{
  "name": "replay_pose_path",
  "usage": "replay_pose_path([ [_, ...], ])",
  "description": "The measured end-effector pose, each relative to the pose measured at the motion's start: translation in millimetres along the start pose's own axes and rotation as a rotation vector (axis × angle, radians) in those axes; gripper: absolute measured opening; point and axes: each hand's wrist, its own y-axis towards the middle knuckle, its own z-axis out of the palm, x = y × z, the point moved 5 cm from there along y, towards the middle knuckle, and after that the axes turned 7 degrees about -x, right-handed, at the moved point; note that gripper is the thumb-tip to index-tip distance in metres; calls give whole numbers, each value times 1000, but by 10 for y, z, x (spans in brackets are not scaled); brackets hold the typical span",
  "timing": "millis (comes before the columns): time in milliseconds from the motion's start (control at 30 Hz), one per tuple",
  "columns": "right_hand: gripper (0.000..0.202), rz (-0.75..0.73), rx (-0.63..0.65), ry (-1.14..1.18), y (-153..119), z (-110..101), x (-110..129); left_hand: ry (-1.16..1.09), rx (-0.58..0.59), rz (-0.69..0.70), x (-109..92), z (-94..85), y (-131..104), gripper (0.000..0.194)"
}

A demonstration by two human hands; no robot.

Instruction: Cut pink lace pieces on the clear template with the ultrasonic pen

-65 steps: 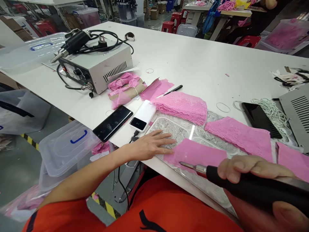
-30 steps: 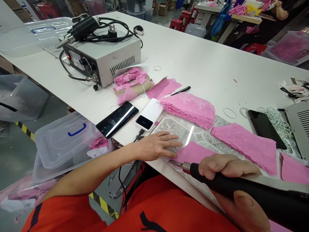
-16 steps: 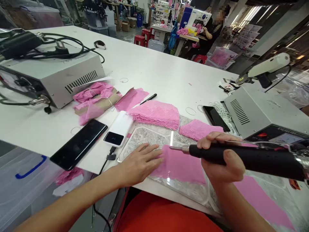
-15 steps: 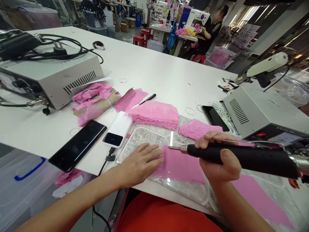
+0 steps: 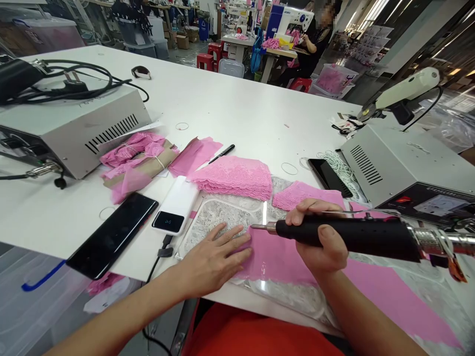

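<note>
The right hand [image 5: 322,251] — clasped round the black tool [image 5: 365,238] — has edged left, seemingly lining up on the pink cloth [image 5: 282,257]. The spread left hand [image 5: 212,259] touches its edge.

Bright, even light is washing over the white table [image 5: 237,111], and narrow streaks of glare [image 5: 264,212] are shining on the glossy grey board [image 5: 222,211]. Bright strips [image 5: 365,14] are glowing at upper right, where surroundings are looking dim and soft. The wide lens is stretching the edges; pixelation is masking the head of a distant person [image 5: 318,43].
</note>
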Motion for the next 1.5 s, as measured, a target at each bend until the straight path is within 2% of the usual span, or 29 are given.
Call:
replay_pose_path([
  [467, 8, -7, 18, -54, 1, 6, 9, -3, 3, 12, -9, 4, 0, 29],
  [633, 11, -8, -5, -40, 18, -2, 22, 15, -9, 27, -38, -20, -17, 29],
  [933, 14, 77, -30, -15, -32, -16, 81, -15, -60, -63, -223, -223, -291, 34],
  [1100, 14, 78, -8, -15, -67, 40, 70, -13, -84, -82, -297, -219, -405, 35],
  [1267, 14, 80, 13, -11, -85, 65, 56, -20, -116, -87, -308, -215, -430, 35],
  [1500, 12, 72, 46, -29, -80, 67, 55, -22, -102, -95, -300, -195, -448, 34],
])
